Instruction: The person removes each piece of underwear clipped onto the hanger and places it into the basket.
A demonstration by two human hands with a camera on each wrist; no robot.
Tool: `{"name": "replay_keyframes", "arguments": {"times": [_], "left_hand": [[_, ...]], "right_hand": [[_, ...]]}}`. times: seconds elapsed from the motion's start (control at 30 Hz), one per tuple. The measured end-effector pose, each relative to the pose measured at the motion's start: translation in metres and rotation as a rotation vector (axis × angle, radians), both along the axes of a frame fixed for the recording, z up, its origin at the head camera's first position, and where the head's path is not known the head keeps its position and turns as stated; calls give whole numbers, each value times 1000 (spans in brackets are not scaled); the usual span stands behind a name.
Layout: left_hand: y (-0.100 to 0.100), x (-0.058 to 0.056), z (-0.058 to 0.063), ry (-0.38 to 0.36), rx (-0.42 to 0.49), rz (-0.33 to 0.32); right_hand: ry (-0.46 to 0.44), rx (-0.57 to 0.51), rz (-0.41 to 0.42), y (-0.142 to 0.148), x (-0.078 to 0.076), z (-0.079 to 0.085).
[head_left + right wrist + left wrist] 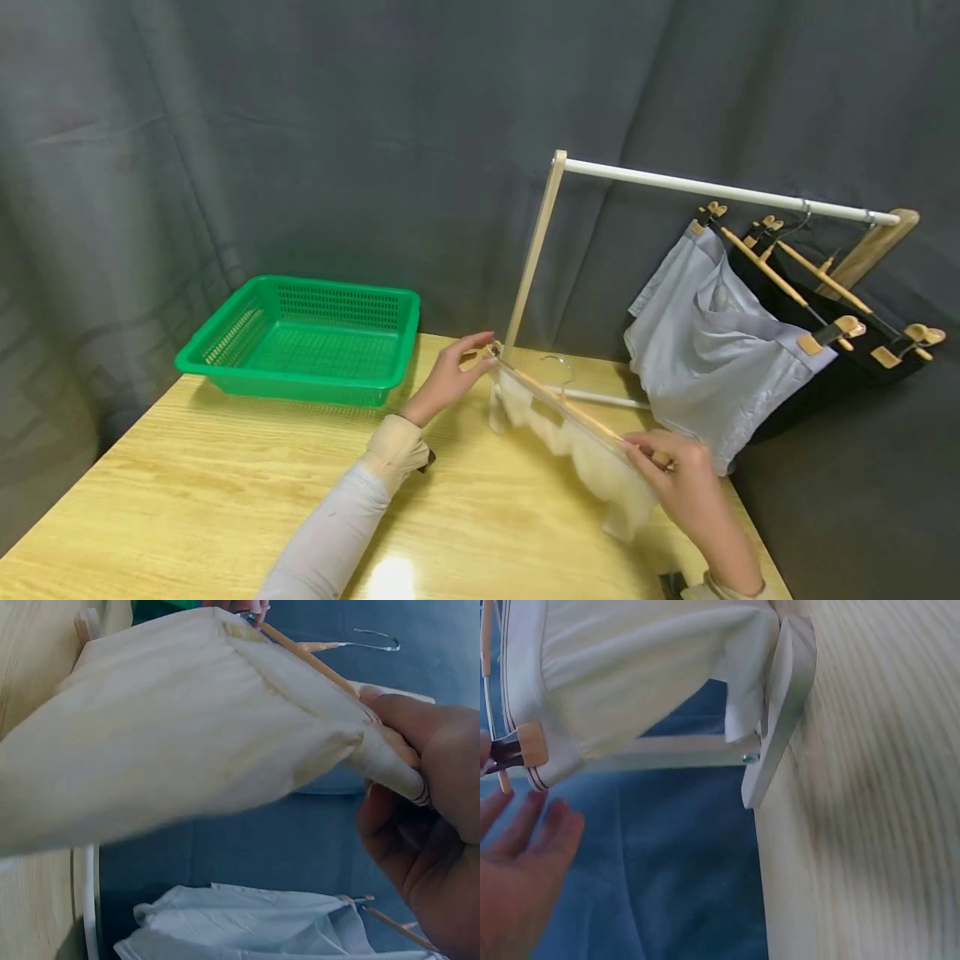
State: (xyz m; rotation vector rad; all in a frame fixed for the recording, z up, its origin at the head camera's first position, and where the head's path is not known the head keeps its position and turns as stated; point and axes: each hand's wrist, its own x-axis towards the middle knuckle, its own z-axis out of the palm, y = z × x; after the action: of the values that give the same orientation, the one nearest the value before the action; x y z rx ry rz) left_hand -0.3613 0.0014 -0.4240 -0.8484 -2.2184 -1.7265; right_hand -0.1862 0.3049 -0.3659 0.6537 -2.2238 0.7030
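Lower middle of the head view: we see the left hand (448, 377) and right hand (686, 479) pinch opposite ends of a hanger (311, 661) holding a cream garment (165, 735).

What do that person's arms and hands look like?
The left hand and right hand wear no gloves. The left sleeve is pale grey with a beige cuff; the right cuff is beige too. A small black piece shows by each cuff.

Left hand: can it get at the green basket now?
Probably yes: the green basket sits near the left hand, nothing visible between them in the head view. The hand pinches a hanger clip, though, so it'd likely release first.
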Motion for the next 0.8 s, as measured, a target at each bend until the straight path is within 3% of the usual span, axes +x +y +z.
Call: {"name": "replay_keyframes", "arguments": {"times": [0.13, 0.47, 0.67, 0.8], "left_hand": [[-10, 2, 1, -31, 45, -52], [-30, 18, 23, -21, 74, -13], [-44, 2, 10, -10, 3, -18], [-53, -4, 8, -28, 40, -30]], "right_hand": [[13, 9, 50, -5, -10, -2], [-12, 42, 90, -12, -34, 0], [-53, 56, 52, -14, -52, 6], [-77, 77, 25, -14, -64, 4]]}}
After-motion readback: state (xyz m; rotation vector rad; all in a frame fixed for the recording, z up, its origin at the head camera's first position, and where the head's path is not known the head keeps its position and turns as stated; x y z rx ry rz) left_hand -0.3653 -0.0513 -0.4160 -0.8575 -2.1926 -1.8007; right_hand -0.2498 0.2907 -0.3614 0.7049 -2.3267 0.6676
